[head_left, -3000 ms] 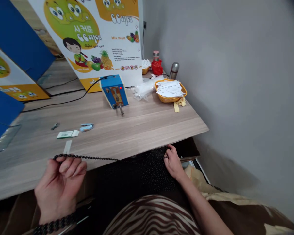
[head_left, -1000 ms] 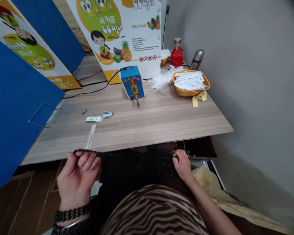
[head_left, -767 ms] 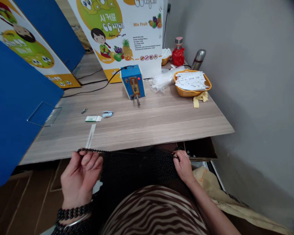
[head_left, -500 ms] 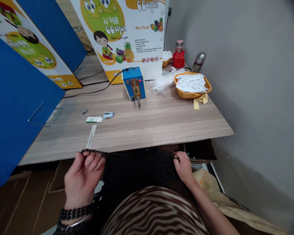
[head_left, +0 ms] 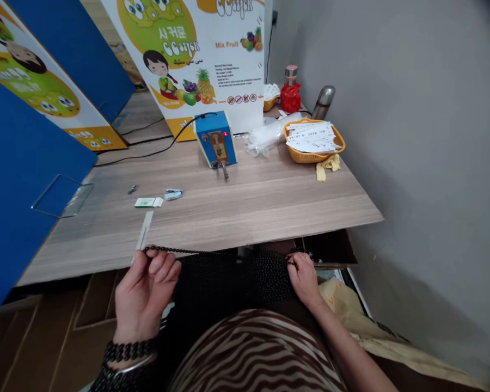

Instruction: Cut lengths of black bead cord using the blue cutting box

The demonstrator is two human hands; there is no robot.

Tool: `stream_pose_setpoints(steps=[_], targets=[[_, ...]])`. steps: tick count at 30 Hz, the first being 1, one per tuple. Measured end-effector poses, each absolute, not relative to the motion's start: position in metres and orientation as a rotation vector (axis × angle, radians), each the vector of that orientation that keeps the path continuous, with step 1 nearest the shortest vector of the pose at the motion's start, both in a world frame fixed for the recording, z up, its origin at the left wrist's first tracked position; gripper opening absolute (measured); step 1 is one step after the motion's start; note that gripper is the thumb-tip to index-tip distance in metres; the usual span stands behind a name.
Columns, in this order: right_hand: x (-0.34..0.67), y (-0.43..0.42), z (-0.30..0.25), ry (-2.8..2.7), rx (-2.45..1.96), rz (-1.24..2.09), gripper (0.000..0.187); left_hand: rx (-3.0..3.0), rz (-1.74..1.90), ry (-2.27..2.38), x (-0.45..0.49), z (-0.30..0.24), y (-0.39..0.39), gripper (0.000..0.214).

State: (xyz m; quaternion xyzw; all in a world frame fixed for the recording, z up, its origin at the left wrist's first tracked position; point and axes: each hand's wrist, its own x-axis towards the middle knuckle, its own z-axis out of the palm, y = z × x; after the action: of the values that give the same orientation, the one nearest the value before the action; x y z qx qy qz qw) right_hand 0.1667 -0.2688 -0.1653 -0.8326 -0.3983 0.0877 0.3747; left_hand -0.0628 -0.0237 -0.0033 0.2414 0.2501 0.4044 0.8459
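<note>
A black bead strand (head_left: 194, 251) stretches across my lap, just under the table's front edge. My left hand (head_left: 149, 286) pinches its left end between thumb and fingers. At the other end, my right hand (head_left: 304, 276) is closed on the beads. Several dark bead strands (head_left: 129, 351) and a silver bangle circle my left wrist. Over my lap lies dark material with tiny pale dots (head_left: 271, 277); whether it is cloth or more beads I cannot tell. A narrow white strip (head_left: 145, 228) lies on the table behind my left hand.
On the wooden table (head_left: 265, 209) stands a blue device (head_left: 215, 140) with a red light. A small box (head_left: 148, 202) and a light-blue stapler (head_left: 173, 194) lie left of centre. An orange basket (head_left: 313, 155) holds printed paper strips. A printed carton panel (head_left: 228, 81) stands behind.
My left hand has shifted slightly to the right and down with the bead strand. The view has turned a little, so the table things appear further left. My right hand stays nearly in place.
</note>
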Motion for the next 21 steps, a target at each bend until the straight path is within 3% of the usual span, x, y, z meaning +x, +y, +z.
stream_pose_setpoints(steps=[16, 21], targets=[[0.168, -0.262, -0.166, -1.014, -2.122, 0.291, 0.021, 0.555, 0.774, 0.599, -0.063, -0.038, -0.036, 0.024], [0.177, -0.286, -0.180, -0.943, -2.211, 0.331, 0.038, 1.267, 0.402, 0.677, -0.042, -0.083, -0.071, 0.024]])
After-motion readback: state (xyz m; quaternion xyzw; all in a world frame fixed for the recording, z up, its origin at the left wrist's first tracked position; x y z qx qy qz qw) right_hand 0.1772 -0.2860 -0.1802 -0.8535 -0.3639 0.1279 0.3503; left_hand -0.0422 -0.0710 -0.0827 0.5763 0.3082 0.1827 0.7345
